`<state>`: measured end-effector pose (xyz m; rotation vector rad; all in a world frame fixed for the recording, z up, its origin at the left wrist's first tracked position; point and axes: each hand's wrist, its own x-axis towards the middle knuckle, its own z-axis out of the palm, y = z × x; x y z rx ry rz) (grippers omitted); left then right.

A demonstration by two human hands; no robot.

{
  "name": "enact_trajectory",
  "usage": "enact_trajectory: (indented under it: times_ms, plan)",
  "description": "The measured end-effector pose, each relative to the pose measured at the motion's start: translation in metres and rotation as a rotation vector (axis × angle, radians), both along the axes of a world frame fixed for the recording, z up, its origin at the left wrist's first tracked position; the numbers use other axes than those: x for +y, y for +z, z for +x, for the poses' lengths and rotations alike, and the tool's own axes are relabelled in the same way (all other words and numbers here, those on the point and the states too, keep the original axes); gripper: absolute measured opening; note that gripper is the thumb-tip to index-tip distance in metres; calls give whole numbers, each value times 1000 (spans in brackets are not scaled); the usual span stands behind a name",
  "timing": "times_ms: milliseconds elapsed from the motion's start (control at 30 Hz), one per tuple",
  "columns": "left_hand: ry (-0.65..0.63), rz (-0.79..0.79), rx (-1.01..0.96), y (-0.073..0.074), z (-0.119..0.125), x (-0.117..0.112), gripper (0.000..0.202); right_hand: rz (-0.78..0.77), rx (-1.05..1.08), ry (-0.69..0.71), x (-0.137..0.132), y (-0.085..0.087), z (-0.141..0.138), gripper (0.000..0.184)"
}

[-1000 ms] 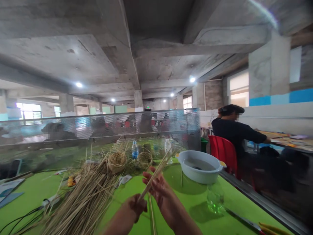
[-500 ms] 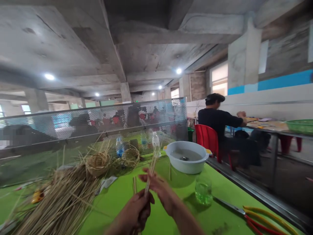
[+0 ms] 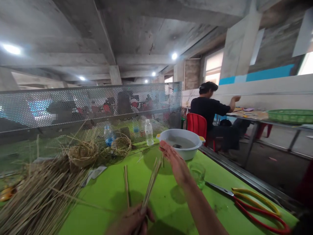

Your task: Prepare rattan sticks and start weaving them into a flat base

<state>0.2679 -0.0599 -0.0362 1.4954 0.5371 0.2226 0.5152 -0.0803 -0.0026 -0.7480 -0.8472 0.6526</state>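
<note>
My left hand [image 3: 135,220] is closed round the lower end of a small bundle of thin, pale plant strips [image 3: 152,182], which points up and away. A second narrow bundle of strips [image 3: 126,184] sticks up to the left of it; whether the hand grips this one too is hidden. My right hand [image 3: 174,161] holds nothing, its fingers stretched out beside the near left rim of a white basin [image 3: 188,154] of water. Just right of that hand stands a drinking glass [image 3: 197,174].
Large scissors [image 3: 246,199] lie on the right of the green table [image 3: 105,202]. At left are a heap of loose strips [image 3: 41,195] and two small woven baskets [image 3: 83,155]. Bottles [image 3: 148,133] stand by the perforated metal partition [image 3: 151,101]. A person [image 3: 207,106] sits beyond.
My right hand has moved away from the bundle, forward and right toward the basin. My left hand has lowered slightly with its bundle. The camera view has shifted.
</note>
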Motion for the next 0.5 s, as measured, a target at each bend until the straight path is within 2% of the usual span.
enact_trajectory:
  times_ms: [100,267,433,500]
  plan:
    - [25,-15,-7,0,0,-1,65,-28,-32,65,-1,-1,-8,57]
    - [124,-171,-19,1,2,-2,60,-80,-89,231,-5,-1,-23,53]
    - [145,-223,-29,6,0,-5,61,-127,-115,241,-8,-1,-25,57]
    - [146,-231,-27,8,-1,-7,62,-151,-147,288,-10,-1,-28,59]
